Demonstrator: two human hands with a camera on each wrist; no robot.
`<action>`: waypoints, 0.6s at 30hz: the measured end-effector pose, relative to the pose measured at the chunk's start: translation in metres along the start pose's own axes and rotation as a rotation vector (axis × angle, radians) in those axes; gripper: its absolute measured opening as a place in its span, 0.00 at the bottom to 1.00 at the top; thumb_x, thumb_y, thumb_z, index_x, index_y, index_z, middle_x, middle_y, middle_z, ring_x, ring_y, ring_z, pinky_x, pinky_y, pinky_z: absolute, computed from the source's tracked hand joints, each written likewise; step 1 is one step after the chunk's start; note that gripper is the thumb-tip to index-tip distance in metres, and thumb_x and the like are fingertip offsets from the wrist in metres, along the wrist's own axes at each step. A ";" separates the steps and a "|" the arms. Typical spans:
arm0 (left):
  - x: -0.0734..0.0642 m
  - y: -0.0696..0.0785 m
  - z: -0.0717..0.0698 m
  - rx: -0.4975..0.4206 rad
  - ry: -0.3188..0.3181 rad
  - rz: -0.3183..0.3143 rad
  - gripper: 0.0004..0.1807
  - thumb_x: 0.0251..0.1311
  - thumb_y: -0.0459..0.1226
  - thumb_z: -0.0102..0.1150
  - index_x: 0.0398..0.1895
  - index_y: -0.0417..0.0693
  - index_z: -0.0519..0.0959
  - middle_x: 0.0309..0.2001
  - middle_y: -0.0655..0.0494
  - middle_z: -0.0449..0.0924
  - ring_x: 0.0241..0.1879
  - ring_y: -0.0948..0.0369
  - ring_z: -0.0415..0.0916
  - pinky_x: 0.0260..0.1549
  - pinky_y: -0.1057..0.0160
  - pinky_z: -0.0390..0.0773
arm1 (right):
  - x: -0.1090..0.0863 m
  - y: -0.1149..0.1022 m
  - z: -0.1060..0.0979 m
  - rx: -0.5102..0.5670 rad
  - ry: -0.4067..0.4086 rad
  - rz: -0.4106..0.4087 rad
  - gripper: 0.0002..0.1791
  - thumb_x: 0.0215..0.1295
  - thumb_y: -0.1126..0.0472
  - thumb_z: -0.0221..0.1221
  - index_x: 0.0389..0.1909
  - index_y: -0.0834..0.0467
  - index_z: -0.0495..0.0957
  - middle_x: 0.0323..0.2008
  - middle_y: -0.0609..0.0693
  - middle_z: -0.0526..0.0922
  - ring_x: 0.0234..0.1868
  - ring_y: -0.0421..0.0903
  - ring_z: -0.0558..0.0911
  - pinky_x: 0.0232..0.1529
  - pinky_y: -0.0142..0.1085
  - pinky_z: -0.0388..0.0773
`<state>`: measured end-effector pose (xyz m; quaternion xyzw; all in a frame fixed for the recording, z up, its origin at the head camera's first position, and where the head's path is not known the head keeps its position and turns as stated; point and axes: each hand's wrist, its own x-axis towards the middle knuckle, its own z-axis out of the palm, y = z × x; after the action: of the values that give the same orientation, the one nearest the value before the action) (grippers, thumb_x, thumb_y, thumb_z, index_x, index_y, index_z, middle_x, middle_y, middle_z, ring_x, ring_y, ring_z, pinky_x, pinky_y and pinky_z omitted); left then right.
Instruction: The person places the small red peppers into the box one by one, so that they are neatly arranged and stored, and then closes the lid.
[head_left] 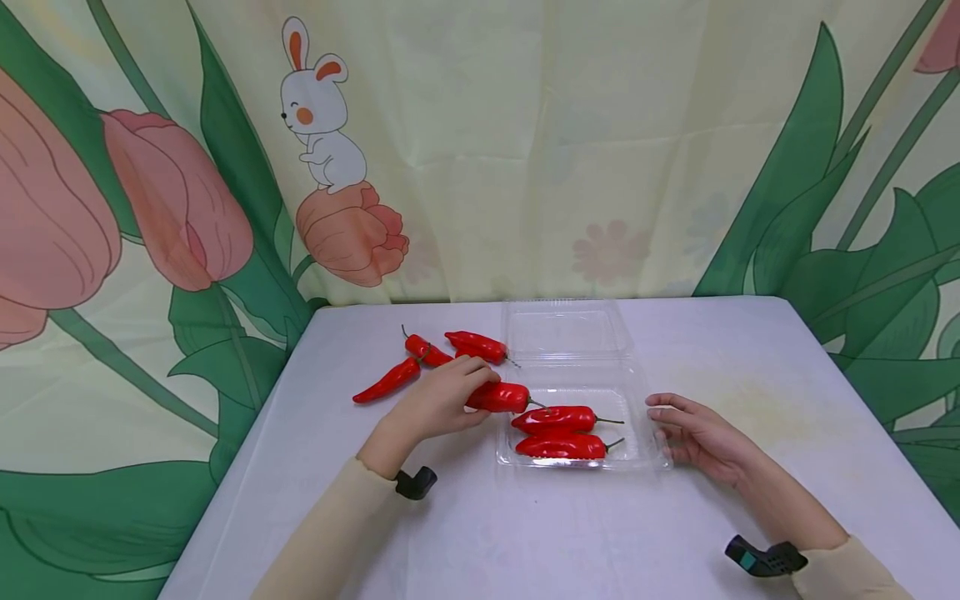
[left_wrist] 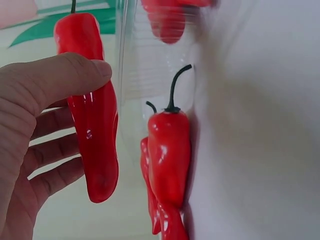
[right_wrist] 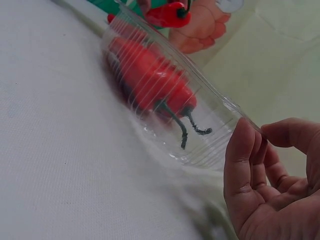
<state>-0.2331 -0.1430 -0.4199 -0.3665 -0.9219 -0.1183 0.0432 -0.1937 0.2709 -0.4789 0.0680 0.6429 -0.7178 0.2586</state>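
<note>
Left hand (head_left: 447,396) grips pepper (left_wrist: 95,130); right hand (head_left: 699,439) pinches rim (right_wrist: 220,97) of clear container (head_left: 600,394), two peppers (head_left: 558,418) inside.

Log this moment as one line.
Left fingers: hold red pepper; right fingers: pinch container rim; inside: two peppers; table: more peppers

indoor set: tulip-print curtain (head_left: 525,167), white-clothed table (head_left: 540,533)
</note>
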 end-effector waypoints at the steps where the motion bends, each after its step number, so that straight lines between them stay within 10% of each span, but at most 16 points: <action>1: 0.001 0.001 0.000 0.002 -0.001 0.001 0.32 0.49 0.44 0.82 0.59 0.53 0.80 0.56 0.56 0.80 0.57 0.59 0.77 0.49 0.59 0.86 | 0.000 0.000 0.000 0.001 -0.004 0.000 0.15 0.78 0.55 0.57 0.61 0.50 0.72 0.47 0.46 0.76 0.35 0.40 0.79 0.38 0.31 0.85; 18: 0.021 0.011 0.009 0.015 -0.013 0.069 0.30 0.53 0.47 0.79 0.60 0.53 0.80 0.57 0.56 0.80 0.60 0.59 0.76 0.55 0.61 0.83 | -0.001 0.000 0.000 0.001 -0.003 0.009 0.13 0.79 0.55 0.56 0.59 0.49 0.71 0.45 0.46 0.77 0.33 0.40 0.80 0.37 0.31 0.85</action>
<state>-0.2411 -0.1194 -0.4230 -0.3986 -0.9098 -0.1072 0.0439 -0.1934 0.2712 -0.4784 0.0698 0.6419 -0.7169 0.2630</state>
